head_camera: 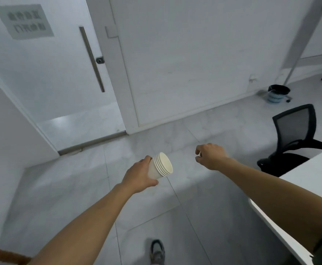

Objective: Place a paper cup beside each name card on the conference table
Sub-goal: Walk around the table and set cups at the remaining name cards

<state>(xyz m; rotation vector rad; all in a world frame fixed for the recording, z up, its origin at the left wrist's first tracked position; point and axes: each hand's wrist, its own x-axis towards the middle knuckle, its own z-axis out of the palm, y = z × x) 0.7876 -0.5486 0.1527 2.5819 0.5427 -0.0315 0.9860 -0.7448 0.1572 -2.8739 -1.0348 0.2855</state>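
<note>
Stacked white paper cups [161,166], nested one inside another so that several rolled rims show side by side, lie tilted on their side in the air above the pale marble-patterned tile floor [204,203], with the open mouth facing right and a little upward. The person's left hand [140,176] grips the stack round its lower body, thumb underneath and fingers curled over the far side. The right hand [212,155] hangs apart from the cups, to their right, at about the same height; its fingers are loosely curled with thumb and forefinger close together, and nothing shows between them. Both forearms are bare and stretched forward.

At the right edge a corner of the white conference table [309,173] comes into view, and the right forearm passes over its near edge. No cup stands on the part of the table that shows. Just beyond the table stands a black mesh-backed office chair [294,131]. Farther back, near the white wall [194,54], is a small bin with a black liner [278,93]. On the left is a white door [51,77] with a long vertical metal bar handle [92,58] and a grey paper notice [23,21] whose writing is too blurred to read. A grey sports shoe [157,251] shows on the floor at the bottom.
</note>
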